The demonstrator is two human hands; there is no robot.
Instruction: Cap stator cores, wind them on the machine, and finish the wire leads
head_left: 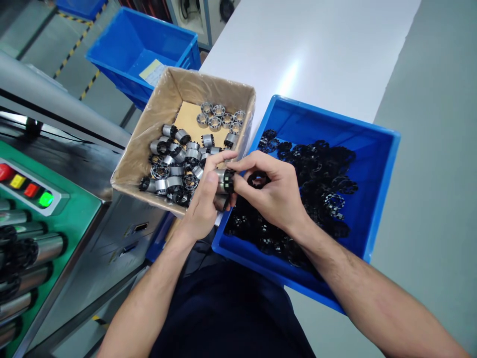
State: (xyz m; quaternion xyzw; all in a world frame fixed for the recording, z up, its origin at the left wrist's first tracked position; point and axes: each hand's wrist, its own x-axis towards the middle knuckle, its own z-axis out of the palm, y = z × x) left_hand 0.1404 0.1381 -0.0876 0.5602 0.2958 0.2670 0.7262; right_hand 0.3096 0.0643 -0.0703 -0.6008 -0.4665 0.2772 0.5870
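My left hand is closed around a silver stator core, which has a black slotted ring at its right end. Below it a second dark cylindrical piece shows by the fingers, partly hidden. My right hand pinches at the black end of the core with thumb and forefinger. Another black plastic ring sits inside the curl of its fingers. Under the left hand stands a plastic-lined cardboard box with many silver cores, several with black ends. A blue bin of loose black rings lies beneath the right hand.
A white table extends behind the bins. An empty-looking blue crate with a paper stands at the back left. On the left is a green machine panel with lit buttons and a row of metal cylinders.
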